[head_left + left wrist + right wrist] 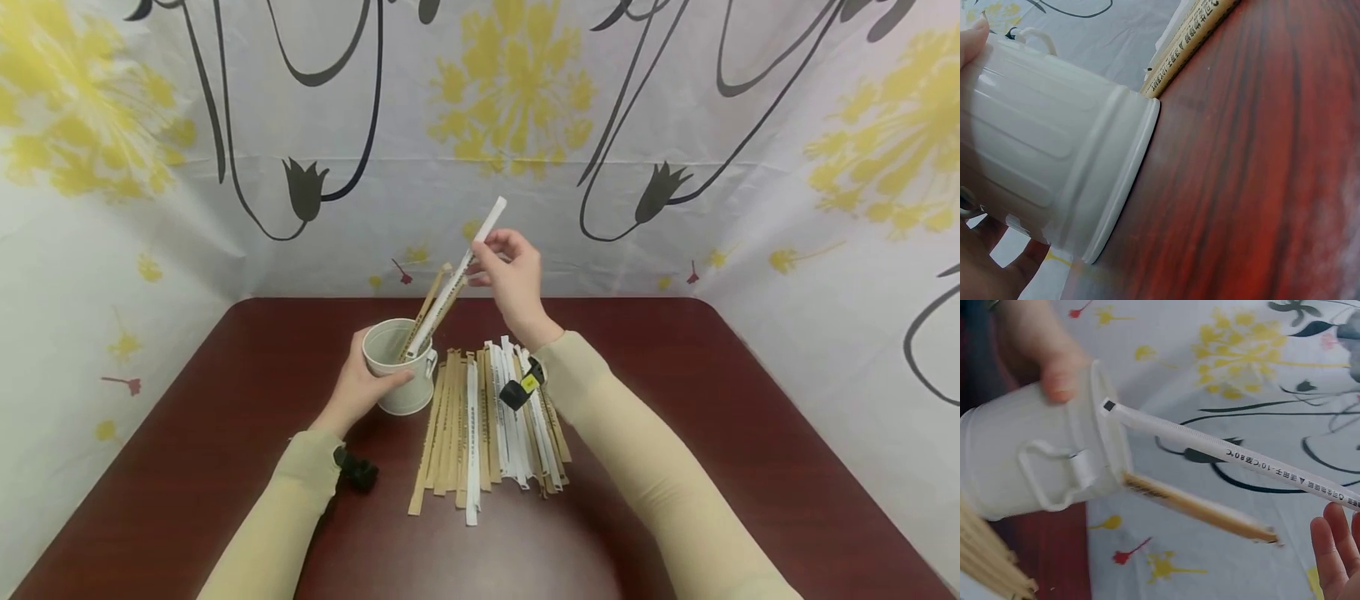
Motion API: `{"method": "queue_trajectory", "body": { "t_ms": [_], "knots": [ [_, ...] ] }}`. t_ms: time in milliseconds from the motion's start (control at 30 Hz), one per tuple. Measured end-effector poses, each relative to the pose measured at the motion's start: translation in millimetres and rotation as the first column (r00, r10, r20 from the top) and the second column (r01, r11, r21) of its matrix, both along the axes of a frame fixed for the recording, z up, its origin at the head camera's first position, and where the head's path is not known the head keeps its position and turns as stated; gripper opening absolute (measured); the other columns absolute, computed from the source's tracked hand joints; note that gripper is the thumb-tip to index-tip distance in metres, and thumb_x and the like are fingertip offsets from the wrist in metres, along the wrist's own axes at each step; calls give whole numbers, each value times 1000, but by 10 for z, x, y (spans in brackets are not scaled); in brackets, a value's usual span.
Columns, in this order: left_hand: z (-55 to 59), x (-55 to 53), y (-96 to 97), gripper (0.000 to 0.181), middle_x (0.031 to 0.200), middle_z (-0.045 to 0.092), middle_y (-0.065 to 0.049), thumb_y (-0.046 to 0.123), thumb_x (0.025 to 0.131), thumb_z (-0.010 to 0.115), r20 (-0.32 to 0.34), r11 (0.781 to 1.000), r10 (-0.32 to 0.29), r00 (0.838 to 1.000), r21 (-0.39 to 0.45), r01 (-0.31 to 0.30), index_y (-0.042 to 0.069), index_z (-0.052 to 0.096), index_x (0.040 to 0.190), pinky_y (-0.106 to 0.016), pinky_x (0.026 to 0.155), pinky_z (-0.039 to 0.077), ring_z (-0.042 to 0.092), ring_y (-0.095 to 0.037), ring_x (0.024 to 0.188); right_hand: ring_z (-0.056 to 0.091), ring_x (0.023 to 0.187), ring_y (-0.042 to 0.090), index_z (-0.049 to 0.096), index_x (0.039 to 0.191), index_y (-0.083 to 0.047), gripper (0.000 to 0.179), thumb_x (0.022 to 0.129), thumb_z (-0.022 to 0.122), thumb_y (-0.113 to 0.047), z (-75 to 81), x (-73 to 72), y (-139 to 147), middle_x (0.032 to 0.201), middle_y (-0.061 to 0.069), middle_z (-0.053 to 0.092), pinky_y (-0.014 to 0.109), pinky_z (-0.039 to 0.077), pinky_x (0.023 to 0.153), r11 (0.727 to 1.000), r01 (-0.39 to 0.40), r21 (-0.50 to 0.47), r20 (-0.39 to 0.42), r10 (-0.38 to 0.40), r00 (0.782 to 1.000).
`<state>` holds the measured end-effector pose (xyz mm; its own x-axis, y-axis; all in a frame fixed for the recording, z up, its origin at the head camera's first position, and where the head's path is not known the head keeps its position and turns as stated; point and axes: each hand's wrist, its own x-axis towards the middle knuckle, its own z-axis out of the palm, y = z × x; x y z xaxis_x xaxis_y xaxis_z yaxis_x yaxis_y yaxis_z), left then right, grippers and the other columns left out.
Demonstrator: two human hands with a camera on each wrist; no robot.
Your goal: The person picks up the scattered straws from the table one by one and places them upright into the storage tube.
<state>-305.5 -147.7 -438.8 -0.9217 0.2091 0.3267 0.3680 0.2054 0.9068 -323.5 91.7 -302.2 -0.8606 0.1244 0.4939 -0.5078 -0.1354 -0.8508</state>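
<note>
White paper-wrapped straw (455, 280) pinched by the right hand (515, 279), its lower end at the mouth of one white bucket (407, 400) that the left hand (356, 388) grips. Two brown straws (428, 305) already lean inside; over a dozen loose straws (447, 427), overlapping beyond exact count, lie on the worktop (637, 342)

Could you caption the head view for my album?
Left hand gripping a white bucket, right hand holding a slim white packet slanted at the bucket's mouth.
</note>
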Motion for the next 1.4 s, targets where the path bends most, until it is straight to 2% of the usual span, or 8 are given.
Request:
{"method": "queue_trajectory", "body": {
  "t_ms": [200,400,500,700,833,1000,1167,1400],
  "knots": [
    [18,-21,-5,88,137,46,-14,18,76,85,2,1000,-11,1000,-5,11,11,30,144,-48,101,37,45,-29,123,67,69,28,61,98,2,14,89,68,-6,-300,69,-109,86,10,64,45,56,64,977,0,215,122,-27,992],
    [9,-12,-7,86,136,46,-16,15,76,84,-2,1000,-17,1000,24,17,11,31,144,-49,101,36,45,-31,123,67,70,33,65,96,-3,15,86,71,-14,-625,153,-31,85,8,68,39,57,62,856,-59,513,208,-58,976],
    [20,-4,17,87,137,45,-15,16,77,84,8,1000,-19,1000,12,19,12,30,144,-49,101,36,45,-31,123,67,74,31,67,97,-5,16,86,69,-17,-719,124,224,87,8,69,35,56,65,737,-56,673,211,-119,970],
    [62,27,17,88,138,44,-13,18,76,85,31,1000,4,999,-21,-3,14,29,145,-51,100,38,45,-30,123,49,59,15,61,81,-11,16,88,68,-23,-899,-3,834,73,0,56,32,43,55,399,-162,903,291,-288,912],
    [100,59,8,88,140,42,-15,17,78,83,52,1000,-11,999,-15,12,12,27,146,-52,101,36,43,-32,126,42,48,16,59,67,-11,27,88,69,-25,-1009,-21,1098,56,0,46,32,40,47,291,-316,903,406,-335,850],
    [159,117,12,89,141,41,-18,14,79,82,46,1000,-8,999,-23,9,8,25,147,-53,101,36,42,-34,126,51,51,19,67,73,-8,23,89,69,-25,-1041,5,1213,57,4,53,36,49,51,268,-347,899,426,-349,835],
    [21,32,-13,89,138,44,-15,18,76,85,15,1000,12,1000,-11,-12,11,28,145,-51,101,36,44,-31,124,57,56,21,71,83,-6,20,89,69,-25,-969,23,1233,70,10,62,36,53,55,275,-375,885,456,-351,818],
    [31,10,-2,89,140,43,-14,16,77,84,49,1000,2,999,-20,-1,13,27,146,-50,102,35,43,-30,126,56,56,20,69,80,-7,31,87,72,-37,-1081,-25,1405,66,7,60,34,51,52,354,-373,858,494,-365,789]
  ]
}}
